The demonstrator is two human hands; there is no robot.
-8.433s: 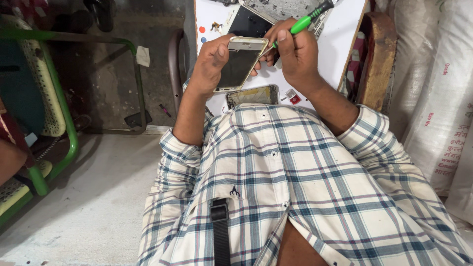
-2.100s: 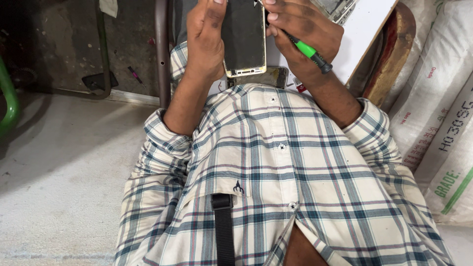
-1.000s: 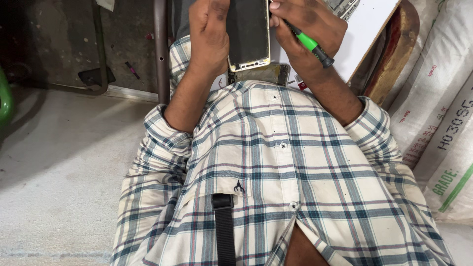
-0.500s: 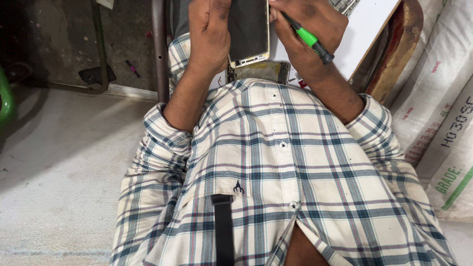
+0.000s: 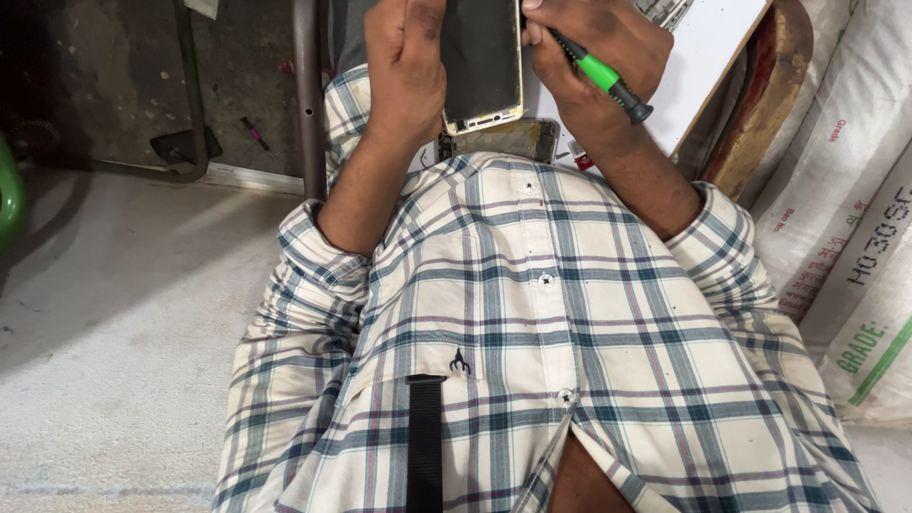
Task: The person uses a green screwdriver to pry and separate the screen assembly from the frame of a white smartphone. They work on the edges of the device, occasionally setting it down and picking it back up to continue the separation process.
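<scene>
Since half a second ago the phone (image 5: pixel 483 62) has slid a little higher, its top now cut off by the upper edge, and the right hand (image 5: pixel 594 66) has shifted up beside it; eight seconds back the view took in a green frame at the left and far more of the white table.

Taking the phone as the landmark, far to its left a green curve (image 5: pixel 8 204) shows at the edge above pale concrete floor (image 5: pixel 114 361). Nearer, still left of the phone, a bent metal bar (image 5: pixel 190 114) and a small dark tool (image 5: pixel 255 133) lie on darker ground, and an upright metal leg (image 5: pixel 307 95) stands just beside the left forearm.

The left hand (image 5: pixel 407 66) is closed around the phone's left edge, fingers wrapped behind it, holding it upright with its dark screen facing the camera. Just below the phone a second, flat phone body (image 5: pixel 499 141) lies on the table, partly hidden by the checked shirt (image 5: pixel 532 332).

Touching the phone's right edge, the right hand is curled shut on a green-handled screwdriver (image 5: pixel 600 76), its dark end pointing down and right; its tip is hidden at the phone's edge. Beyond it, the white table (image 5: pixel 703 57) ends at a brown wooden edge (image 5: pixel 760 104). Far right of the phone stand white woven sacks (image 5: pixel 845 228) with red, black and green print.
</scene>
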